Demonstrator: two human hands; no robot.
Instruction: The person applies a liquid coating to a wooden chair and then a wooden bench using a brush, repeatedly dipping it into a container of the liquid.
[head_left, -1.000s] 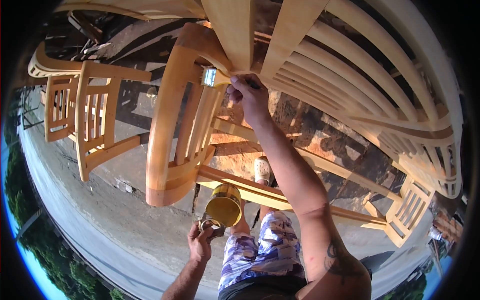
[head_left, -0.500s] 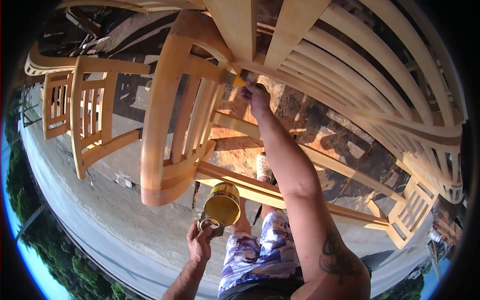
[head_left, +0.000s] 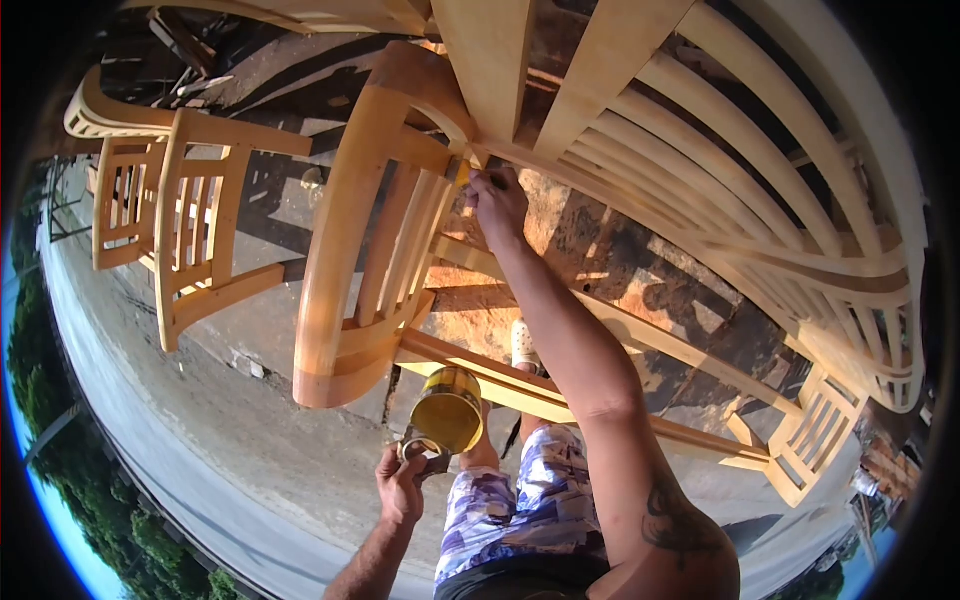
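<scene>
My left hand (head_left: 400, 482) is closed on the ring-shaped grip at the side of a paint can (head_left: 447, 412). The can is yellowish, tilted with its mouth toward me, below the front rail of a wooden bench. My right hand (head_left: 500, 205) is stretched far forward, fingers closed on a paintbrush (head_left: 464, 173); only a small yellow part of it shows past the fingers. It is at the inner corner where the slatted armrest side (head_left: 335, 240) of the bench meets the slatted back (head_left: 700, 190). What its tip touches is hard to make out.
The bench's front rail (head_left: 500, 375) and middle rail (head_left: 690, 350) run across in front of my legs. Another slatted wooden seat (head_left: 190, 230) stands at the left. A second slatted side (head_left: 815, 430) is at the right. Concrete ground (head_left: 250, 330) lies beneath, with stained patches.
My right hand has shifted slightly left and down, and less of the paintbrush shows. The view has moved a little. My left hand still holds the can in about the same place.
</scene>
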